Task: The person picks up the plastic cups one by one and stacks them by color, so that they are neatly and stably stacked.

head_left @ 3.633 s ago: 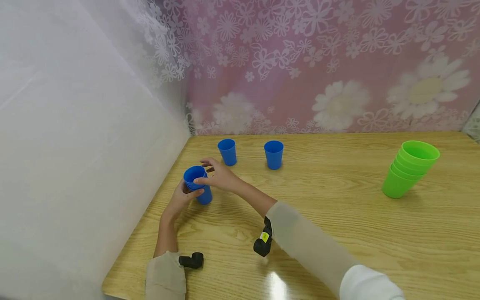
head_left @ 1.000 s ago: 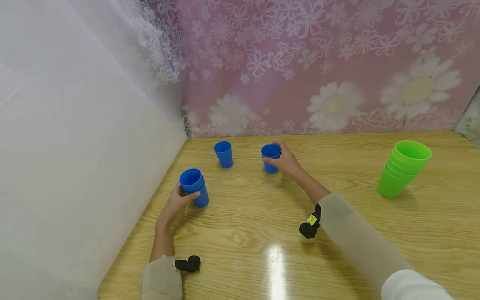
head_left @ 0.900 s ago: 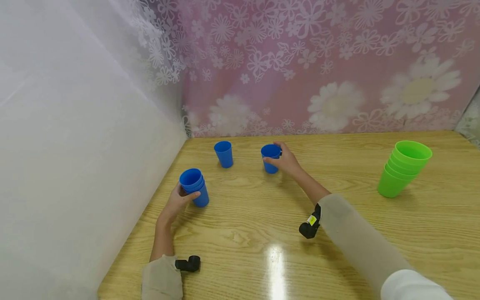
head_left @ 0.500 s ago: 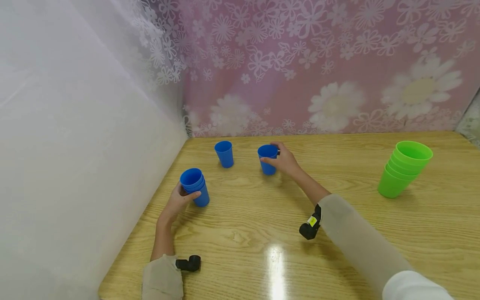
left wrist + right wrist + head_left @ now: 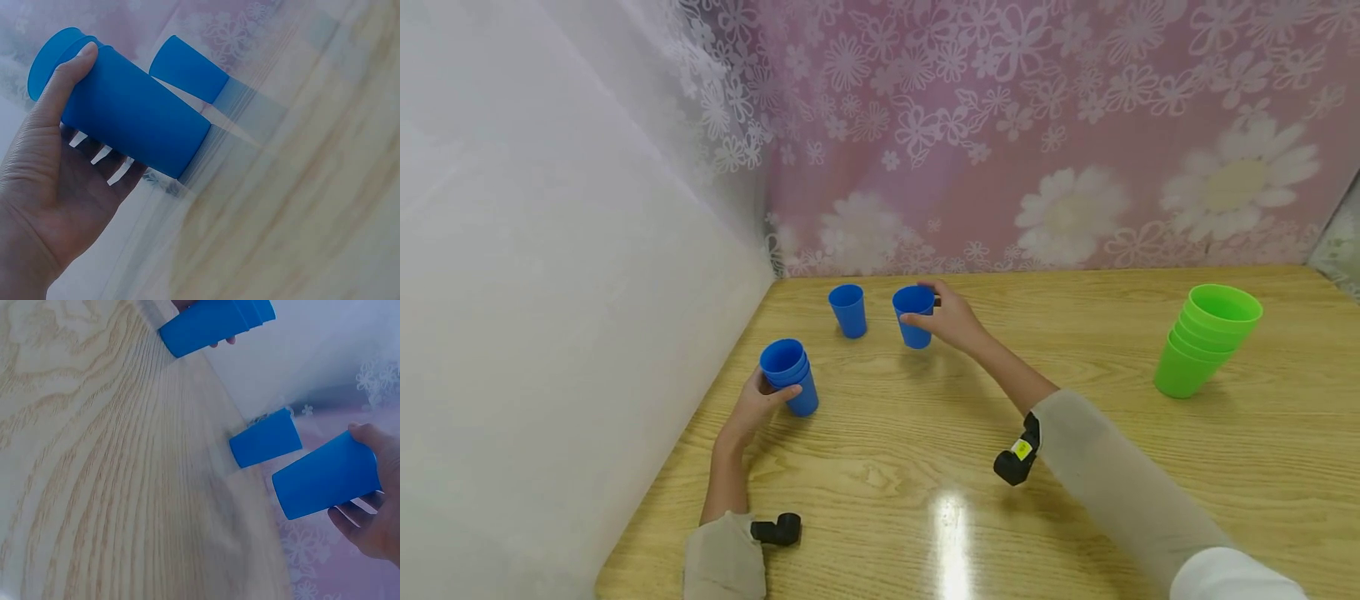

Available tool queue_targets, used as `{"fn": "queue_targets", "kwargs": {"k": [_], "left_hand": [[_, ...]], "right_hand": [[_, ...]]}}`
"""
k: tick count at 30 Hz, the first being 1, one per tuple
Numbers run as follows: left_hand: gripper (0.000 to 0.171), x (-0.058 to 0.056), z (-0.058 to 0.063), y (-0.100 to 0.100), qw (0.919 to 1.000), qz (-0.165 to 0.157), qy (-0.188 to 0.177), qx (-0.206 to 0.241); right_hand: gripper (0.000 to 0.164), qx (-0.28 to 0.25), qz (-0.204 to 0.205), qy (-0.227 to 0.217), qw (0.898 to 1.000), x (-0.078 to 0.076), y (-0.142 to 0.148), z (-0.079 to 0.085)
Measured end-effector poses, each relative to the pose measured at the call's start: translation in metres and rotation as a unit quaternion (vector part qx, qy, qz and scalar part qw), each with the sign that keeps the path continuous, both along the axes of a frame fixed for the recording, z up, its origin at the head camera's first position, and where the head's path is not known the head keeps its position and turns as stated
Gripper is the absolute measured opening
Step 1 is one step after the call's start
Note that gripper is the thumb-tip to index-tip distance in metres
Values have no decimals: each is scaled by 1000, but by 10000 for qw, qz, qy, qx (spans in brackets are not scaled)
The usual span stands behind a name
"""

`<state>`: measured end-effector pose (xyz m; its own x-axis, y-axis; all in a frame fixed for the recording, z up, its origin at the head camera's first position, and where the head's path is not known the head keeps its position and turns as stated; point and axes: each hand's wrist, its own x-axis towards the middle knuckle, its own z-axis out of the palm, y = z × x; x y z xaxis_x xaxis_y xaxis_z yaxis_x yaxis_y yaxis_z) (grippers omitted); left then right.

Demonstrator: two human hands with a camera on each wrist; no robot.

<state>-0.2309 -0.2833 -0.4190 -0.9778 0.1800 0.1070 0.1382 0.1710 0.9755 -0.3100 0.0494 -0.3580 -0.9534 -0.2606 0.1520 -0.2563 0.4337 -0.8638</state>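
My left hand (image 5: 756, 404) grips a short stack of nested blue cups (image 5: 801, 392) upright on the table at the left, thumb across the near side. In the left wrist view, the fingers wrap beneath the blue stack (image 5: 131, 106). My right hand (image 5: 953, 319) holds a single blue cup (image 5: 914, 327) near its rim, thumb in front and fingers behind. The right wrist view shows this blue cup (image 5: 325, 478) tilted in the frame, its base apart from the table. Between the two hands, farther back, another blue cup (image 5: 850, 315) stands alone.
A leaning stack of nested green cups (image 5: 1198, 354) stands on the right of the wooden table (image 5: 880, 500). A white sheet wall (image 5: 587, 292) borders the left side. Behind the table hangs a pink flowered curtain (image 5: 970, 192).
My right hand has gone from the left stack to the blue cup at the back, taken hold of it and carried it leftward. My left hand stays on its stack.
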Motion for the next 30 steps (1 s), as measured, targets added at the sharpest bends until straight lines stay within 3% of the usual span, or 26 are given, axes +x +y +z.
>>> {"fn": "queue_targets", "kwargs": {"k": [19,30], "left_hand": [[74,-1,-1,0,10000,22,-23,7],[76,0,-1,1,10000,-14,48,7]], "right_hand": [[70,-53,433,176,9989,17,-32,34],[69,-75,690,528,9962,28,-52,54]]}}
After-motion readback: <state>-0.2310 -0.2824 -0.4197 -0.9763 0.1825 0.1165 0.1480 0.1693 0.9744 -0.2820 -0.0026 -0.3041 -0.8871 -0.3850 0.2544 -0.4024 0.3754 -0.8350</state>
